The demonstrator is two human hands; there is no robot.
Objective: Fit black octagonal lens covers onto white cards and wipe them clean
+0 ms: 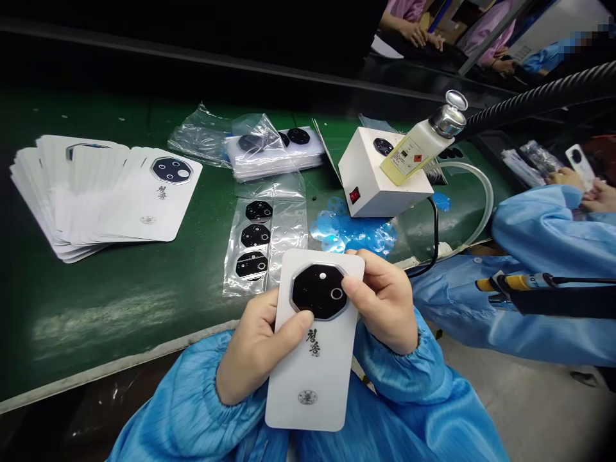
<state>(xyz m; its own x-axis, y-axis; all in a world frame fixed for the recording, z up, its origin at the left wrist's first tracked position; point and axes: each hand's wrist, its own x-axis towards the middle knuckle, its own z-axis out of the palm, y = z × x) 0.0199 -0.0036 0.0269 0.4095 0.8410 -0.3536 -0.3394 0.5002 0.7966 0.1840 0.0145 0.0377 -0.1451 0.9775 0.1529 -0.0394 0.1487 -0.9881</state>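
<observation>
Above the green bench mat (110, 308), both hands grasp one white phone back cover (308, 385), with a black octagonal camera plate (318, 290) on its upper end. Left hand (260, 350) clenches the cover's lower-left side, thumb pressed by the plate's lower corner. Right hand (385, 301) clasps the right side, thumb just beside the plate. Left of the grip sits a fanned stack of white covers (96, 192). Straight ahead lies a clear plastic sleeve (260, 240) holding three black plates. Ahead and right: white box (380, 173) with red switch (355, 195), tilted bottle (418, 144) against it, blue film scraps (351, 234) beside it. Further right, a co-worker's hands (597, 199) hold another white cover (580, 165).
</observation>
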